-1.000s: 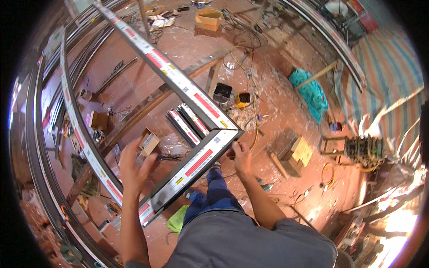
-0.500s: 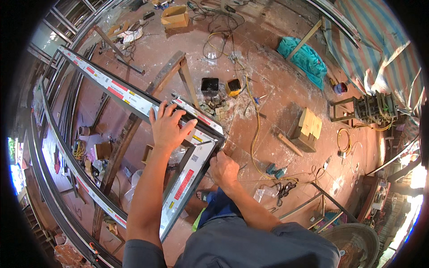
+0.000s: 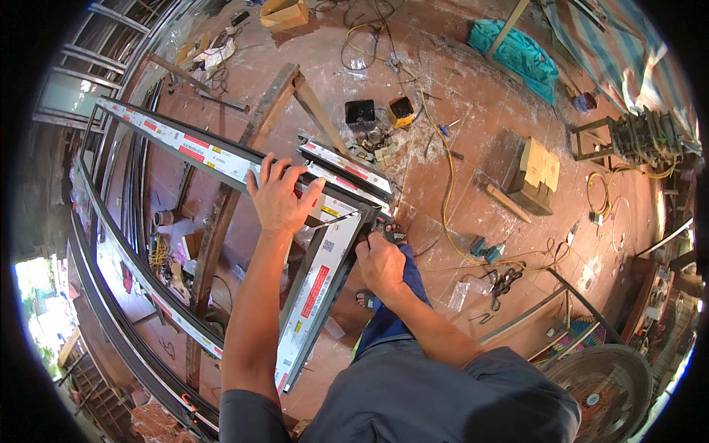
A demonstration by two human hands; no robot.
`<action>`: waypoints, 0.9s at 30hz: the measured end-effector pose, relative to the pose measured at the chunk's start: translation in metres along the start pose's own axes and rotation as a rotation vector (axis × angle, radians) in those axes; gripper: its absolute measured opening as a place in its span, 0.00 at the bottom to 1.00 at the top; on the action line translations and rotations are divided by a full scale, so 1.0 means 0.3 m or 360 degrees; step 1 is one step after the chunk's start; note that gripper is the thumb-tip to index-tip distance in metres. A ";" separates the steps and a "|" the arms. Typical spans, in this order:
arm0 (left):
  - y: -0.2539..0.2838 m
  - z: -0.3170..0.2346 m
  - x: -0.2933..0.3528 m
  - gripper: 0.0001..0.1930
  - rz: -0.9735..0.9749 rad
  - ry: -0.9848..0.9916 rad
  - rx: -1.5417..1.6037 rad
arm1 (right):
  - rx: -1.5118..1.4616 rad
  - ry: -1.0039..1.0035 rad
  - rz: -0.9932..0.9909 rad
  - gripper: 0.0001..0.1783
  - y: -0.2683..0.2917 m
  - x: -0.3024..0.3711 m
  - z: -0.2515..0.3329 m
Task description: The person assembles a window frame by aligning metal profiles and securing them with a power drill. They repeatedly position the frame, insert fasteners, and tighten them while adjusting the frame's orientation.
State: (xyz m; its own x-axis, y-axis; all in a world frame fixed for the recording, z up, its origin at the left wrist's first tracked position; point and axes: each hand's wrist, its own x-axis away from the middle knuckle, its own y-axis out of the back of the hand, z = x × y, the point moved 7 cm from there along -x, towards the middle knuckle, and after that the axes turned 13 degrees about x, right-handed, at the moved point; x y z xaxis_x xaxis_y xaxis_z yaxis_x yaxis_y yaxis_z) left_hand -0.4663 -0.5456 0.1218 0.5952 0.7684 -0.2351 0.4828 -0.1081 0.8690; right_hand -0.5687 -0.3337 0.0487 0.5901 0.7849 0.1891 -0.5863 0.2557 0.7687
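Note:
A metal frame with white, red-marked protective film has one long bar (image 3: pixel 196 148) running to the far left. A second bar (image 3: pixel 314 284) meets it at a mitred corner in front of me. My left hand (image 3: pixel 281 196) lies on the long bar near that corner, fingers spread, thumb out to the right. At the corner's outer edge, my right hand (image 3: pixel 382 260) is closed with its fingers curled. Whatever it pinches there is hidden. Just beyond the corner, a short film-covered profile (image 3: pixel 347 164) lies alongside the long bar.
A wooden trestle (image 3: pixel 269 107) stands under the frame. Across the tiled floor are a black square container (image 3: pixel 360 112), a yellow cable (image 3: pixel 448 214), a teal power tool (image 3: pixel 487 249) and a wooden block (image 3: pixel 535 181). A large round disc (image 3: pixel 602 395) sits at lower right.
My view has shifted, so the floor objects sit further right. My feet in sandals now show beside the corner. Both hands keep their places on the frame.

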 end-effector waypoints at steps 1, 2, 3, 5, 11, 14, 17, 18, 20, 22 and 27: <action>0.001 0.006 0.003 0.25 0.0008 -0.0007 0.0008 | -0.0038 -0.0006 -0.0030 0.13 -0.008 0.004 -0.003; 0.006 -0.004 -0.003 0.25 0.0016 -0.0018 0.0019 | -0.0144 -0.0061 -0.0006 0.13 -0.019 0.006 -0.015; -0.001 -0.010 -0.012 0.23 0.0107 0.0002 -0.0026 | -0.0250 -0.0117 0.0017 0.13 -0.026 0.007 -0.026; -0.002 -0.052 -0.058 0.20 0.0297 0.0018 -0.0117 | -0.0419 -0.0167 -0.0005 0.14 -0.040 0.007 -0.047; -0.175 -0.317 -0.129 0.10 0.1289 -0.0438 0.0196 | -0.0622 -0.0157 0.0009 0.15 -0.069 0.017 -0.050; -0.248 -0.360 -0.138 0.07 0.1574 -0.0554 0.0067 | -0.0558 -0.0105 -0.0023 0.14 -0.058 0.016 -0.049; -0.279 -0.377 -0.130 0.08 0.1648 -0.0762 -0.0043 | -0.0463 -0.0033 -0.0107 0.14 -0.054 0.011 -0.055; -0.283 -0.381 -0.127 0.08 0.1649 -0.0831 -0.0069 | -0.0453 -0.0020 -0.0122 0.15 -0.055 0.009 -0.057; -0.283 -0.394 -0.127 0.07 0.1690 -0.0915 -0.0140 | -0.0460 0.0013 -0.0134 0.15 -0.054 0.004 -0.060; -0.282 -0.391 -0.132 0.07 0.1704 -0.0959 -0.0149 | -0.0496 0.0055 -0.0128 0.14 -0.051 0.001 -0.060; -0.233 -0.278 -0.210 0.21 0.1382 -0.0802 -0.0021 | -0.0936 -0.0163 0.0025 0.15 -0.098 0.005 -0.092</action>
State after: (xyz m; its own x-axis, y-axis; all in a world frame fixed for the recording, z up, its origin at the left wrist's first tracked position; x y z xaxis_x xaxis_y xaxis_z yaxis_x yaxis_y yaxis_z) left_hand -0.5911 -0.5339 0.1122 0.9421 0.0695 0.3281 -0.2529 -0.4951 0.8312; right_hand -0.5659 -0.3247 0.0095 0.6124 0.7400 0.2783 -0.7870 0.5370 0.3037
